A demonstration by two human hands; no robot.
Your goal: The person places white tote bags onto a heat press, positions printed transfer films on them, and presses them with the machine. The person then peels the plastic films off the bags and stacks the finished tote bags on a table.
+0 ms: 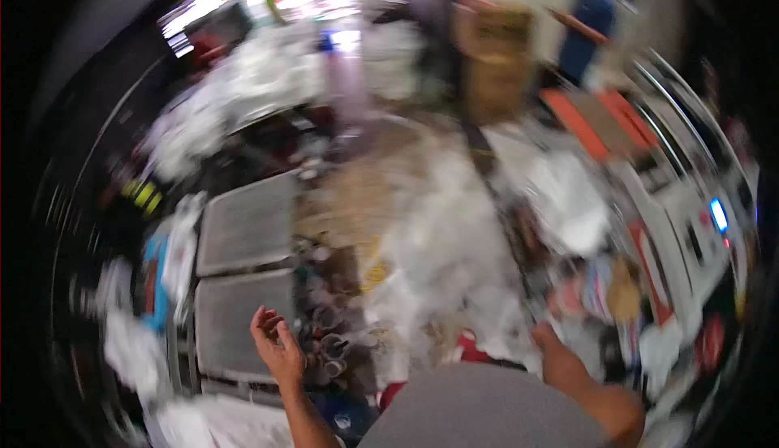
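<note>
Two grey, flat rectangular panels (247, 225) ahead-left of nearer left hand (281, 355), fingers apart; right hand (558, 357): fingers, cannot tell.

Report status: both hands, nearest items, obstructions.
Left hand open, looks empty, beside nearer grey panel. Right hand blurred, grip unclear. White plastic strewn ahead, possible obstruction.

The view is taken from the wearer's head, aimed forward and down, and is bordered in rounded black; the grey shirt (479, 407), left hand (281, 354) and right hand (557, 355) are seen nearest, a person in blue (586, 30) farther off
</note>
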